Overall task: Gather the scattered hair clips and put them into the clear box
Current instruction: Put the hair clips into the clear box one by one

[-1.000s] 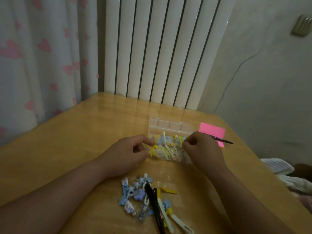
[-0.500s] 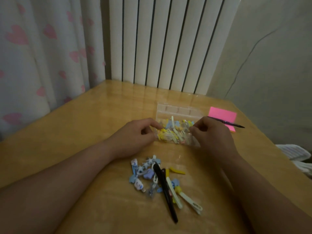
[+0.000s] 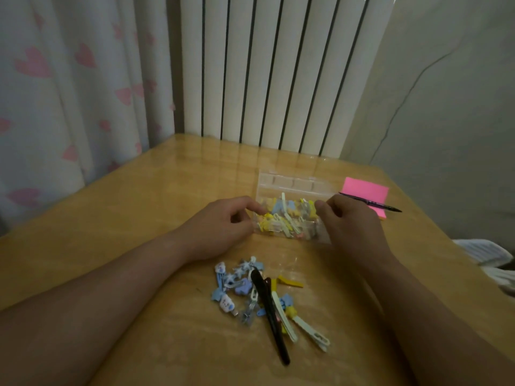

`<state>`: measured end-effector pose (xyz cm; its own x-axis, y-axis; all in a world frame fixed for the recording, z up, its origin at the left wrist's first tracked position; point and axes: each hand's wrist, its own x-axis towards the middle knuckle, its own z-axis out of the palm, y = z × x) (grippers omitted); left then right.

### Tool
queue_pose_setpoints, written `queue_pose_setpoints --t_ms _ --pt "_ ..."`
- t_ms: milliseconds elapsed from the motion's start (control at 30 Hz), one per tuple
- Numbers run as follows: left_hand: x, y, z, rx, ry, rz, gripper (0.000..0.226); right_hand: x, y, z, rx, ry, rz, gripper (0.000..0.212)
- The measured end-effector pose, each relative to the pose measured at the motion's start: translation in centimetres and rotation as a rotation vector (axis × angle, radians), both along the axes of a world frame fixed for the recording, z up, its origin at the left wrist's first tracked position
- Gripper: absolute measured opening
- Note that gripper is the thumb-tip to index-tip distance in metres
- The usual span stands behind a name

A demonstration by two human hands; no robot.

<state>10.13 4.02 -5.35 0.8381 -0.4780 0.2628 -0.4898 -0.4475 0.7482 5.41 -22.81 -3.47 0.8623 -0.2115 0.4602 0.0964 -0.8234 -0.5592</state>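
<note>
Table [image 3: 117, 224]: clear box [image 3: 289, 188] holding clips [image 3: 287, 218]

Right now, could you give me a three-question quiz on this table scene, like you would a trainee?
1. True or false: the clear box already holds some clips.
2. What rests on the pink notepad?
A. a pen
B. a clip
C. a coin
3. Where does the loose clip pile lie relative to the box?

Key:
1. True; yellow and blue clips show inside, between the left hand and right hand.
2. A; a dark pen.
3. On the table, nearer the person.
</note>
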Motion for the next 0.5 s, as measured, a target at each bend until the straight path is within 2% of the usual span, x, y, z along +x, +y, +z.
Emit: queue_pose_setpoints --t_ms 100,167,267,367,500 --pt "0.0 0.1 0.2 0.001 0.003 -0.007 0.028 -1.1 -0.1 1.3 0.064 -0.085 0.047 0.026" --pt "0.1 0.1 0.3 0.005 -0.009 -0.005 0.028 -1.9 0.1 2.8 0.062 -0.053 0.120 0.023" --pt "-0.1 0.0 0.3 0.011 -0.021 -0.003 0.028 -3.4 0.9 4.6 -0.001 0.208 0.355 0.015" --pt "-0.2 0.0 0.2 -0.009 -0.004 0.002 0.028 -4.1 1.9 5.1 -0.148 0.510 0.547 0.002" --pt "0.0 0.0 0.3 0.000 -0.010 -0.001 0.028 -4.3 3.1 4.9 -0.319 0.739 0.645 0.019"
